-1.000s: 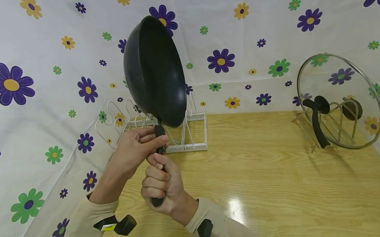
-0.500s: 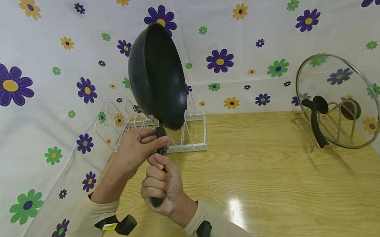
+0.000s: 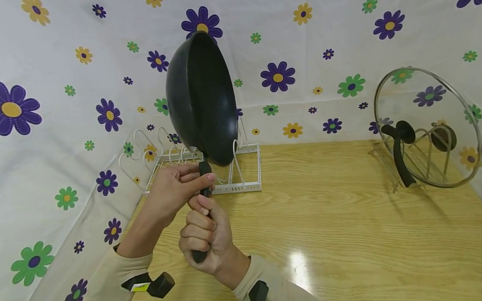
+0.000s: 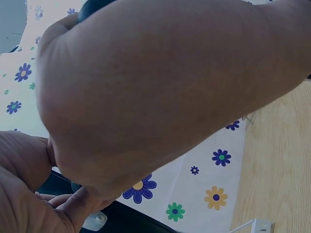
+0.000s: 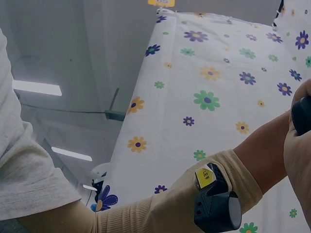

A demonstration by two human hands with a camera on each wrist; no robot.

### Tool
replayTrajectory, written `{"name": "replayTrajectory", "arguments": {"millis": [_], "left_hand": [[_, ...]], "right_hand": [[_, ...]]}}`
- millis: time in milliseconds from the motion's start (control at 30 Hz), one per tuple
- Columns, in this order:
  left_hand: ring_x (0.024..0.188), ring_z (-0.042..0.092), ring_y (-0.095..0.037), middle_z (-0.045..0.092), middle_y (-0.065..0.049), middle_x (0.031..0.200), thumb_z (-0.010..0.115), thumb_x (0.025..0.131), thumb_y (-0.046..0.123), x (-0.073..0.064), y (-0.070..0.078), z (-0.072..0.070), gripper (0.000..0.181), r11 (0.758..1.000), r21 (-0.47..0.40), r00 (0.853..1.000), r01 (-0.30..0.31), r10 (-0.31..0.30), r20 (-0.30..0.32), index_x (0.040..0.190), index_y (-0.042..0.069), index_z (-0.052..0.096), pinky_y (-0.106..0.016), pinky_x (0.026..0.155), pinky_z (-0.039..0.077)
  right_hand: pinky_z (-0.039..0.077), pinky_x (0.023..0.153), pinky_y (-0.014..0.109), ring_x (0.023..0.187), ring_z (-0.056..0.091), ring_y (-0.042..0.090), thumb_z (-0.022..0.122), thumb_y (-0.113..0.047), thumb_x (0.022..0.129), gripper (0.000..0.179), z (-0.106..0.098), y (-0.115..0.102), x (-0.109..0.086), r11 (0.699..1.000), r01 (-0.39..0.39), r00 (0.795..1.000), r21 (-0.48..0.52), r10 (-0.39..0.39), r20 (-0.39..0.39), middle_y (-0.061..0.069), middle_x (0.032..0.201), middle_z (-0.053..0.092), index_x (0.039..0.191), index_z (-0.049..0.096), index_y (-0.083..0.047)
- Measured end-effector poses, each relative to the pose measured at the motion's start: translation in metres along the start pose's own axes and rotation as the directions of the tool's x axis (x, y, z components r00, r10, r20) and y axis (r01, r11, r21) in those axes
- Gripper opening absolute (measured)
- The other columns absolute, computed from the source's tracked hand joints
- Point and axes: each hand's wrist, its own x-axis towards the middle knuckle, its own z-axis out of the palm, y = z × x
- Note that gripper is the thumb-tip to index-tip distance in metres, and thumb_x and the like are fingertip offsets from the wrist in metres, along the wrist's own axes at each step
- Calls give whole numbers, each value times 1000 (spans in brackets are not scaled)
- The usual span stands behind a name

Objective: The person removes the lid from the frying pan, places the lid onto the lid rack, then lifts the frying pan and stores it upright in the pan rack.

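A dark wok (image 3: pixel 201 98) stands on edge in the head view, its hollow turned to the right and its black handle (image 3: pixel 205 168) pointing down toward me. My right hand (image 3: pixel 206 236) grips the lower handle with curled fingers. Just above it, my left hand (image 3: pixel 172 188) pinches the upper handle between thumb and fingers. The wok's lower rim overlaps a white wire rack (image 3: pixel 254 186) behind the hands. In the left wrist view the right hand and forearm (image 4: pixel 146 97) cover most of the picture, and the left hand (image 4: pixel 29 194) shows at the lower left.
At the right, a glass lid (image 3: pixel 429 186) with a black handle leans upright in a second wire rack (image 3: pixel 385 167). Both racks stand on a wood-grain table (image 3: pixel 327 227). Flower-print sheeting (image 3: pixel 238 62) rises behind and to the left.
The wok has come down slightly and shifted a little right, its rim lower against the white rack. Both hands keep their hold on the handle.
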Motion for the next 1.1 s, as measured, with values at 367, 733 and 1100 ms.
{"name": "replayTrajectory", "arguments": {"millis": [367, 733, 1100], "left_hand": [[67, 64, -13, 72, 2, 75, 79, 91, 21, 0, 0, 1, 30, 1000, 28, 1000, -4, 4, -17, 101, -7, 71, -25, 60, 55], [66, 63, -13, 71, 4, 71, 80, 91, 23, 0, 1, 0, 32, 999, 52, 1000, 16, -16, -11, 102, -6, 72, -25, 58, 54], [59, 57, -12, 62, 5, 60, 80, 90, 25, 1, 3, -2, 31, 997, 70, 1000, 13, -13, 2, 92, -4, 70, -25, 53, 50]], "right_hand": [[18, 41, 12, 40, 23, 0, 48, -21, 108, 30, 0, 1, -1, 1000, 15, 1000, -7, -15, 7, -12, 52, 27, 78, 47, -16], [19, 41, 12, 40, 23, 0, 47, -22, 108, 30, -1, 3, 0, 1000, 23, 1000, -9, -23, 16, -12, 52, 27, 78, 47, -16], [20, 41, 12, 39, 21, 0, 47, -22, 109, 31, 1, 5, 2, 999, 41, 999, 1, -41, -1, -12, 52, 28, 78, 49, -16]]}}
